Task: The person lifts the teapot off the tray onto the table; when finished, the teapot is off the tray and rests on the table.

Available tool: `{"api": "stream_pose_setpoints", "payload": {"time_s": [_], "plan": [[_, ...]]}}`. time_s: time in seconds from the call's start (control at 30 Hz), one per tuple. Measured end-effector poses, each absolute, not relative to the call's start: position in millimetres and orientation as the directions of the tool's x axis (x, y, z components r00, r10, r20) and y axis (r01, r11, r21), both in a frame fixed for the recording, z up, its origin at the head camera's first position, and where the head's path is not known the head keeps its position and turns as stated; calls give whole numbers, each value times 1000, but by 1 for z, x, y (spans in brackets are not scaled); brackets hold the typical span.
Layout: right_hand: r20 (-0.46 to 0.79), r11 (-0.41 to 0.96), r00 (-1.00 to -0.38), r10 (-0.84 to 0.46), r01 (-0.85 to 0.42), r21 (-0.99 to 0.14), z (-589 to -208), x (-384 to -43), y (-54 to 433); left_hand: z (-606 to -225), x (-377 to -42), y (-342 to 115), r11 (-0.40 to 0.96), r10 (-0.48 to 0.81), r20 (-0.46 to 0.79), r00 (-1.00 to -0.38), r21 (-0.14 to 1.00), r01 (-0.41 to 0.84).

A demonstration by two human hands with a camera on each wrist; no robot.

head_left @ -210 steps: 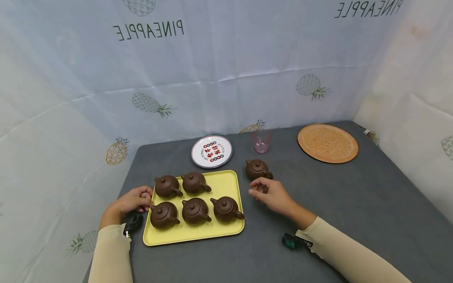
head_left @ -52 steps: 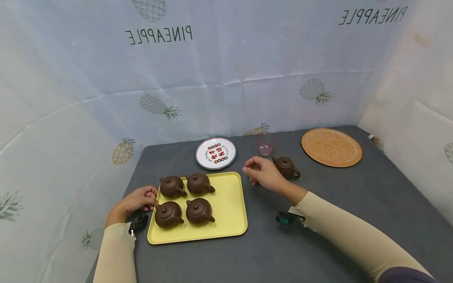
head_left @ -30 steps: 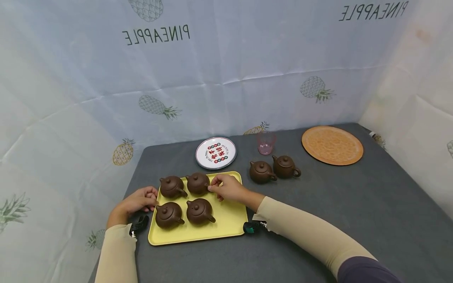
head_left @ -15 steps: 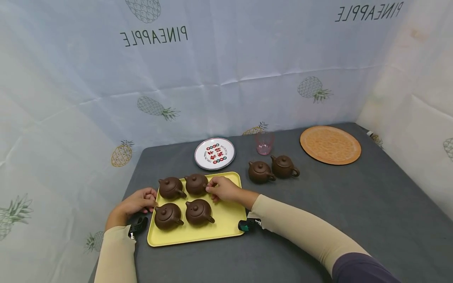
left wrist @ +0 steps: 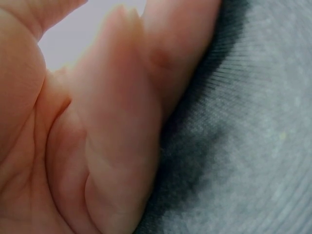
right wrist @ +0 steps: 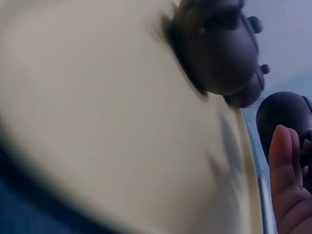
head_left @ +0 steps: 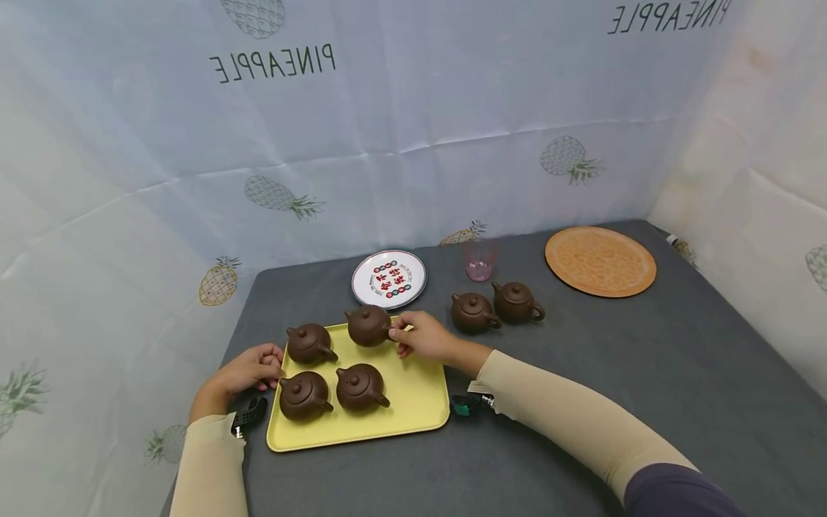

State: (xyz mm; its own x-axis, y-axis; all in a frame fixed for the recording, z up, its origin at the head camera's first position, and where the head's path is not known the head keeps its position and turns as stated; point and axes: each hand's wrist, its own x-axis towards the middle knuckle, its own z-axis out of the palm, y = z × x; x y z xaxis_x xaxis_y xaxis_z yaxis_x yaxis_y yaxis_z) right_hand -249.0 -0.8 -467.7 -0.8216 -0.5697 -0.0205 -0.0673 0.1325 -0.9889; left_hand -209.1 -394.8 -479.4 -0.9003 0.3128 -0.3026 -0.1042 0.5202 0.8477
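Brown round teapot (head_left: 368, 325), knob-lidded and short-spouted, pinched by right grip (head_left: 423, 335); left grip (head_left: 252, 368) unclear.

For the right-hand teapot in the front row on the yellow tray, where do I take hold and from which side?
That teapot is probably best taken by its handle, coming from the near right: the handle juts that way over bare yellow tray, while its spout points left and away, and the other front teapot sits to its left.
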Motion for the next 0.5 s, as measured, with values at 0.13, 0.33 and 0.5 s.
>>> {"api": "stream_pose_setpoints", "payload": {"time_s": [0.13, 0.33, 0.5], "plan": [[-14, 141, -820, -572, -81, -987, -454, -249, 17, -479, -207, -396, 515, 315, -299, -901, 851, -102], [-6, 176, -825, -564, -114, -978, -437, -246, 45, -480, -207, -396, 519, 304, -305, -902, 847, -111], [-5, 180, -836, -548, -112, -977, -429, -245, 69, -480, -209, -397, 522, 312, -303, -900, 846, -104]]}}
